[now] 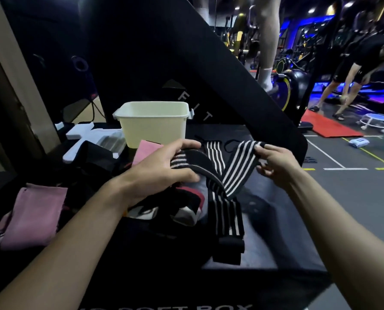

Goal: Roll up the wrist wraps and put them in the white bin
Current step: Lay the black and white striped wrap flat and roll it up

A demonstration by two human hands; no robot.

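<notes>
Left hand (164, 168) is gripping the wrist wrap (235, 168), fingers curled over its black, partly folded end, thumb underneath. Right hand (273, 162) is pinching the wrap's other end between thumb and fingertips, holding the black-and-white striped band up off the black box (276, 220). The band is running in a V between both hands, and more striped wrap is lying flat on the box top below them. White bin (155, 124) is sitting upright just behind the hands, near the back of the box. Pink cloth (32, 218) is lying at the left, among dark gear.
</notes>
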